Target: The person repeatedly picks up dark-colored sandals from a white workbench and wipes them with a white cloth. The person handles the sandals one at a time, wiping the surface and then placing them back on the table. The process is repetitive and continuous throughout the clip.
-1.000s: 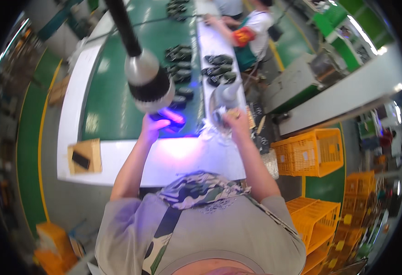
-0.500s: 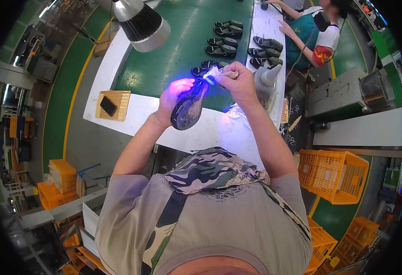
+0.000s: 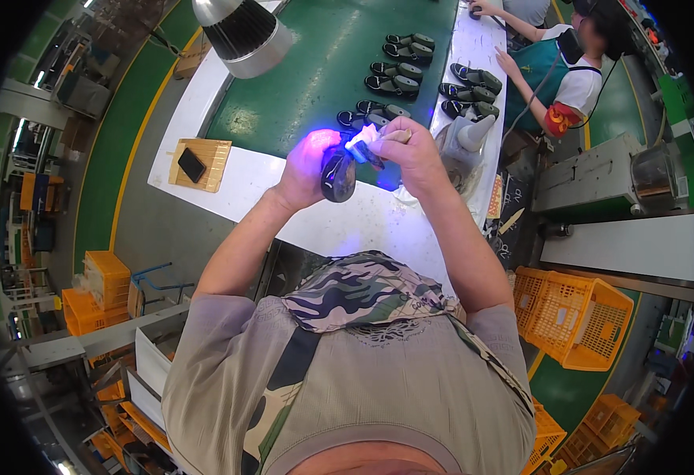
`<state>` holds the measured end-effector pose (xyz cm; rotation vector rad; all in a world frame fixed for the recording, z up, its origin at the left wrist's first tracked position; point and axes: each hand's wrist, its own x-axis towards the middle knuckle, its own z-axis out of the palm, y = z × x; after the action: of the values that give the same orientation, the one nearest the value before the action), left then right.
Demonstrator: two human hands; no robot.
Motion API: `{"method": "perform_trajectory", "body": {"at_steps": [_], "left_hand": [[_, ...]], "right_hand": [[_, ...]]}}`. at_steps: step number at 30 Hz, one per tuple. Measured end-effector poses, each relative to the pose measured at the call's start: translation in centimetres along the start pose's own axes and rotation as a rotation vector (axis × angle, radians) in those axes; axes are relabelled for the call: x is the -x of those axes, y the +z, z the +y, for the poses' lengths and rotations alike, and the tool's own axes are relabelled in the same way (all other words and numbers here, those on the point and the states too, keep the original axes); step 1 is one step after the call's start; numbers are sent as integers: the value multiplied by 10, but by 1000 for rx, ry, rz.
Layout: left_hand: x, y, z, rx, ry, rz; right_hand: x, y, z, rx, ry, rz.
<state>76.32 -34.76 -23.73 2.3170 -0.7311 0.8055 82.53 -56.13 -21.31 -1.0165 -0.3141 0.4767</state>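
Note:
My left hand [image 3: 303, 172] is closed around a dark, glossy shoe [image 3: 338, 179], held above the white table edge with its rounded end toward me. Blue-violet light falls on the fingers and the shoe. Pinched in my right hand [image 3: 417, 158] is a white cloth [image 3: 364, 141], close against the far part of the shoe. A beige, stick-like piece [image 3: 398, 136] also shows at those fingers; its kind is unclear. Just beyond my hands, a pair of dark strappy sandals [image 3: 369, 113] rests on the green belt.
More sandals [image 3: 394, 77] stand on the green belt [image 3: 307, 95] and on its right ledge. A lamp [image 3: 244, 36] hangs at upper left. A phone [image 3: 192, 165] lies on a wooden board. A white bottle [image 3: 472, 133] stands right. A co-worker [image 3: 557, 79] sits beyond; orange crates [image 3: 573, 317] stand lower right.
The shoe has been turned and tilted, so it looks shorter and its rounded end sits higher. My right hand has shifted slightly down and right with the cloth. The whole view has shifted a little.

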Motion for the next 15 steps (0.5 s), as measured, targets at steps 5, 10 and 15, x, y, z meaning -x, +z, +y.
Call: {"method": "perform_trajectory", "body": {"at_steps": [5, 10, 15], "left_hand": [[-9, 2, 6, -7, -116, -129], [-16, -2, 8, 17, -212, -319], [-23, -10, 9, 220, -327, -535]], "right_hand": [[-1, -3, -14, 147, -37, -11], [0, -4, -27, 372, -105, 46], [-6, -11, -25, 407, -162, 77]]}}
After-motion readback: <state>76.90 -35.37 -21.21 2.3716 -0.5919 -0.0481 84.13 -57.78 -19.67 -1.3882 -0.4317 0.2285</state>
